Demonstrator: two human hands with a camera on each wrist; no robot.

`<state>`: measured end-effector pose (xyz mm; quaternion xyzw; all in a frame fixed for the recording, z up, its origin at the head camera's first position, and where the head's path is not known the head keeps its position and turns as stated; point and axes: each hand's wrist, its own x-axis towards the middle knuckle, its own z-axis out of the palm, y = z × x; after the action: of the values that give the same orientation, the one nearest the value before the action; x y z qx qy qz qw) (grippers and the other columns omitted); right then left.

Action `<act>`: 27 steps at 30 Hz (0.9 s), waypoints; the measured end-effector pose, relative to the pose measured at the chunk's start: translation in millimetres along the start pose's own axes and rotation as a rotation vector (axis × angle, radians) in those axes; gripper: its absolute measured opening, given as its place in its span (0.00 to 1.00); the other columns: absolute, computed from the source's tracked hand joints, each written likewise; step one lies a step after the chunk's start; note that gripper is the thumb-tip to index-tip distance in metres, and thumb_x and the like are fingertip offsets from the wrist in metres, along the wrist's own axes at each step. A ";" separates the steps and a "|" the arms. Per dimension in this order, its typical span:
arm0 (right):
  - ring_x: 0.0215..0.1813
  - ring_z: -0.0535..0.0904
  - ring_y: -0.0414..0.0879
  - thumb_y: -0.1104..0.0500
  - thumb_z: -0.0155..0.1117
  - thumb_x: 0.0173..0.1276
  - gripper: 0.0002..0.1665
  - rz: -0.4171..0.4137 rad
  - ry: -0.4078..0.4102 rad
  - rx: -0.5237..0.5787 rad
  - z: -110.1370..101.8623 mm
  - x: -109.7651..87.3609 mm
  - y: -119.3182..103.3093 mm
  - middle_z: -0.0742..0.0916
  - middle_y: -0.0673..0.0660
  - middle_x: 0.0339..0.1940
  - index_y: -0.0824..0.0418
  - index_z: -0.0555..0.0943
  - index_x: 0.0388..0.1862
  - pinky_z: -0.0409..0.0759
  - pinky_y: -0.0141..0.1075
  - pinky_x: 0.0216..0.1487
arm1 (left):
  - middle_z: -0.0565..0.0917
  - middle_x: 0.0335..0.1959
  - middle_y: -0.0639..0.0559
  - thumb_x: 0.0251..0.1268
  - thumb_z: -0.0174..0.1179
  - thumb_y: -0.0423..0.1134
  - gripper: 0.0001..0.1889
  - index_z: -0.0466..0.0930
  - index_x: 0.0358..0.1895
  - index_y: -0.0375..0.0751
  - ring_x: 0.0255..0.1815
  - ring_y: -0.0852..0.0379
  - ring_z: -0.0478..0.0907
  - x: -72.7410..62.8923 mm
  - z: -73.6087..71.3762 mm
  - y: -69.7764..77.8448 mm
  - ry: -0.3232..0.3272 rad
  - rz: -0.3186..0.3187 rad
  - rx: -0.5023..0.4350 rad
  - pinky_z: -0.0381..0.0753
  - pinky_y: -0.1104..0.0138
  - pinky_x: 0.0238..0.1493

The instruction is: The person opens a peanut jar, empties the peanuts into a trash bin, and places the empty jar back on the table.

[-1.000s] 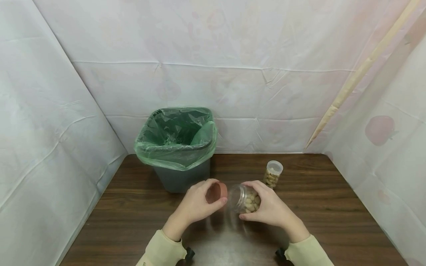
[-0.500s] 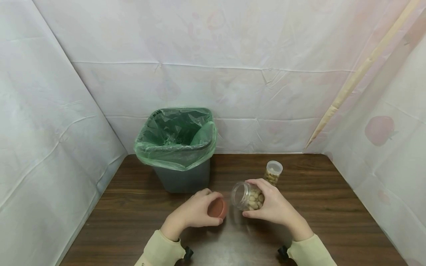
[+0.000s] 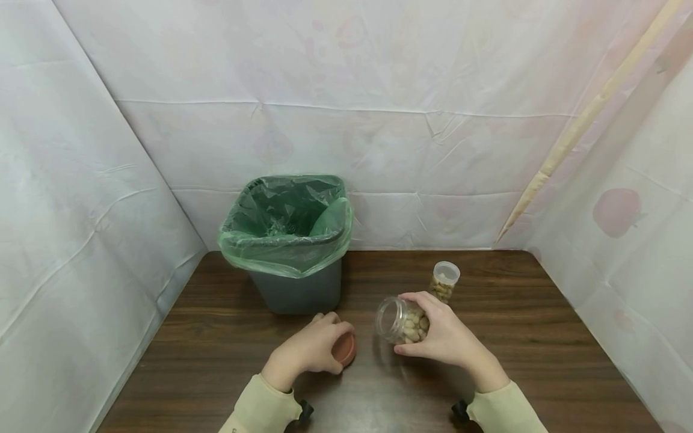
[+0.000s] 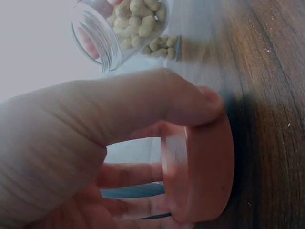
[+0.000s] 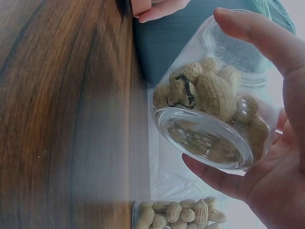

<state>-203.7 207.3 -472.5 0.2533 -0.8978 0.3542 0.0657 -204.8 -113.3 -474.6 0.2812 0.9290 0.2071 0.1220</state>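
Low over the table, my left hand grips an orange-brown jar lid. In the left wrist view the thumb lies across the rim of the lid, with fingers on its other side. The lid is tilted, its edge close to the wood; whether it touches cannot be told. My right hand holds a clear open jar round its body. The jar is tipped sideways with its mouth toward the left. Peanuts lie inside it, as the right wrist view shows, and dark marks are on the jar's wall.
Behind the right hand stands a smaller clear container with a whitish top and peanuts in it. A grey bin lined with a green bag stands at the back left. Pale printed cloth walls the wooden table.
My left hand has moved the lid down and to the left, away from the jar. The right hand with the jar shifted slightly right, then stayed still.
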 end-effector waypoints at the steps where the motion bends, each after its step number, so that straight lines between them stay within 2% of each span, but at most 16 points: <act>1: 0.60 0.83 0.42 0.37 0.94 0.47 0.57 0.000 0.000 0.002 -0.2 0.0 -0.2 0.83 0.40 0.63 0.47 0.77 0.74 0.85 0.48 0.59 | 0.79 0.54 0.50 0.46 0.84 0.36 0.37 0.85 0.66 0.49 0.51 0.51 0.72 -0.2 0.1 0.1 0.002 0.001 0.006 0.80 0.61 0.44; 8: 0.59 0.83 0.42 0.38 0.94 0.47 0.56 0.006 -0.002 0.005 -0.7 -0.4 -1.3 0.83 0.39 0.62 0.47 0.77 0.74 0.85 0.47 0.58 | 0.80 0.56 0.45 0.44 0.85 0.34 0.37 0.86 0.65 0.47 0.53 0.47 0.72 -2.8 -0.6 1.7 0.010 -0.012 0.050 0.81 0.59 0.42; 27: 0.59 0.83 0.41 0.38 0.94 0.47 0.56 -0.012 -0.005 0.005 0.6 0.0 -1.4 0.83 0.39 0.62 0.47 0.77 0.74 0.85 0.47 0.58 | 0.81 0.55 0.46 0.43 0.85 0.35 0.37 0.87 0.65 0.48 0.52 0.48 0.72 -1.6 2.4 -0.3 0.034 -0.009 0.067 0.81 0.61 0.42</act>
<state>-203.0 206.0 -472.1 0.2598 -0.8954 0.3556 0.0652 -202.8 -113.6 -476.7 0.2773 0.9387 0.1800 0.0977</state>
